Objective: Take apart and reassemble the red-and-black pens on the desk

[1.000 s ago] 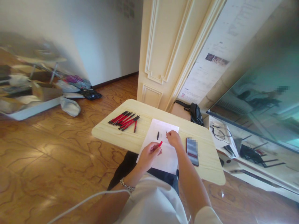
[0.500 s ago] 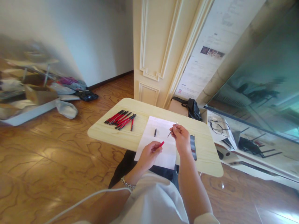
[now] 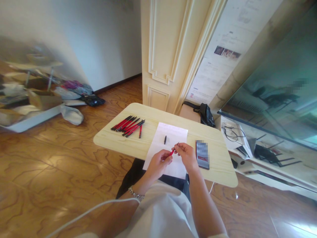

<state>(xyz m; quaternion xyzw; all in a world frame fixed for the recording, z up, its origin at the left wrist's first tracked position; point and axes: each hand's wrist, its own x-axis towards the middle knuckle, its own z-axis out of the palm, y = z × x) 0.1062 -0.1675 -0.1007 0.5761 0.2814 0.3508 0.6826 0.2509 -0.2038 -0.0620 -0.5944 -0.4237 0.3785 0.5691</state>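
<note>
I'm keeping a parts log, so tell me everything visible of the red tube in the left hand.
The slim, red, plastic-looking tube shows only as a short length of plain colour; the left hand, pinching it, hides the rest. It tilts, its exposed end pointing up and right towards the right hand, which holds a thin dark rod close by. Both are above the white rectangular paper sheet. Whether the rod touches or enters it is too small to tell.
</note>
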